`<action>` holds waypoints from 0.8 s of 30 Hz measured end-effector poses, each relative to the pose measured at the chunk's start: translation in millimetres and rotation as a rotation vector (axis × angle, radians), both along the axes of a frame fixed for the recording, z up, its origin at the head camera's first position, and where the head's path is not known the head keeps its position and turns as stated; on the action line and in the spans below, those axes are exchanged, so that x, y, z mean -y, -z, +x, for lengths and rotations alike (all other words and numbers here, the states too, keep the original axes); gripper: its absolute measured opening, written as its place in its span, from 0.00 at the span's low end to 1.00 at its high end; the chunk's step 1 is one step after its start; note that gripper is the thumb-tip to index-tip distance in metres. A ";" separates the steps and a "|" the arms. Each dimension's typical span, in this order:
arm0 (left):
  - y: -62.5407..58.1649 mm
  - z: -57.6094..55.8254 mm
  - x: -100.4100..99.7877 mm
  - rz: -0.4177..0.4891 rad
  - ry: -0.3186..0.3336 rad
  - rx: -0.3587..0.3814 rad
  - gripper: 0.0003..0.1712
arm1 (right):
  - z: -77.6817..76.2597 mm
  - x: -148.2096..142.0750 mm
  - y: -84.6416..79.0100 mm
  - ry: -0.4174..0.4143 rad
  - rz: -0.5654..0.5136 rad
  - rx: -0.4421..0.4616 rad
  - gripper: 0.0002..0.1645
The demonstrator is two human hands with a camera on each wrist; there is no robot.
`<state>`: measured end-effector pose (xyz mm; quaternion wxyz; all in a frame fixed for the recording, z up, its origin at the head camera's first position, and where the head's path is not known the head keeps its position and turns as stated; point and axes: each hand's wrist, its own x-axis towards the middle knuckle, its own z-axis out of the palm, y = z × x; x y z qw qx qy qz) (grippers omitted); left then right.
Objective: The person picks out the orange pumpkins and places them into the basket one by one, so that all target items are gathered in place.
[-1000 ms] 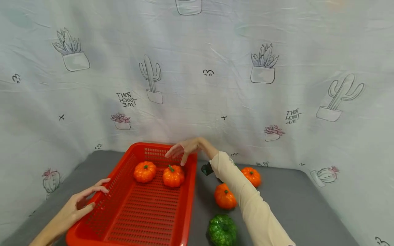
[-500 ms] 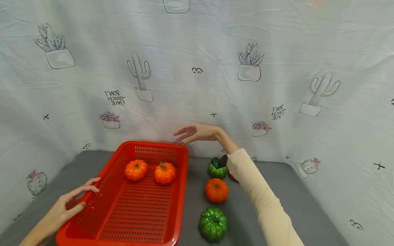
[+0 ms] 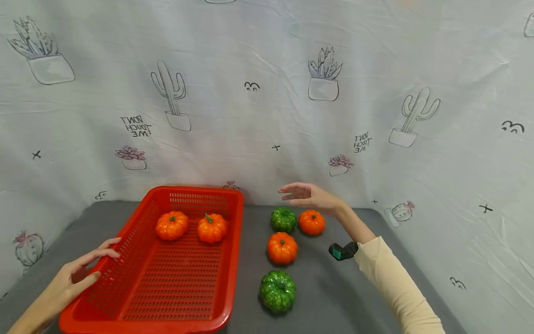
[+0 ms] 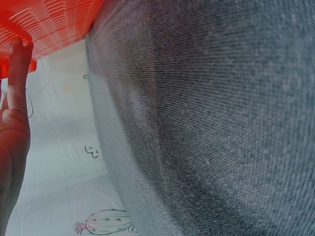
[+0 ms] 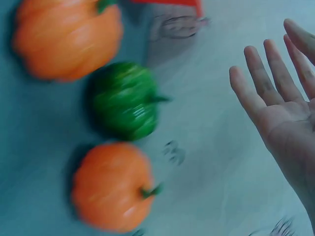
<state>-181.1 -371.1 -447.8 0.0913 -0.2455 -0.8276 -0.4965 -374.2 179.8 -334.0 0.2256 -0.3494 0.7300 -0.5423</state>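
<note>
A left hand (image 3: 66,281) rests, fingers extended, on a red basket (image 3: 175,283) holding two orange pumpkins (image 3: 172,226); right of the basket, a spread right hand (image 3: 314,197) hovers near four green and orange pumpkins (image 3: 282,249) on gray cloth (image 3: 321,297), a cactus-print curtain (image 3: 225,116) behind.

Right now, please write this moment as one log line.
left hand: holds rim of red basket; right hand: raised, holding nothing; in basket: two orange pumpkins; on table: two orange pumpkins, two green pumpkins
</note>
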 end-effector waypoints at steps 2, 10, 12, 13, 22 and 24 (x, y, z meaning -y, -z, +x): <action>1.6 -0.3 0.6 -0.007 -0.031 0.038 0.21 | 7.2 -11.4 10.0 0.018 -0.007 0.011 0.28; 2.5 -2.2 -1.1 -0.063 -0.124 0.069 0.19 | 32.0 -44.2 38.3 0.119 -0.095 -0.030 0.30; 1.5 -2.5 -0.1 -0.063 -0.137 0.074 0.20 | 36.3 -50.9 42.0 0.149 -0.106 -0.044 0.30; 1.1 -2.6 0.3 -0.067 -0.146 0.076 0.19 | 38.7 -54.8 43.5 0.168 -0.108 -0.045 0.29; 4.1 -1.8 1.5 -0.087 -0.135 0.067 0.20 | 47.6 -95.4 61.4 0.284 -0.088 -0.043 0.32; 5.1 -1.3 1.4 -0.102 -0.149 0.069 0.20 | 47.3 -103.0 65.9 0.303 -0.086 -0.025 0.33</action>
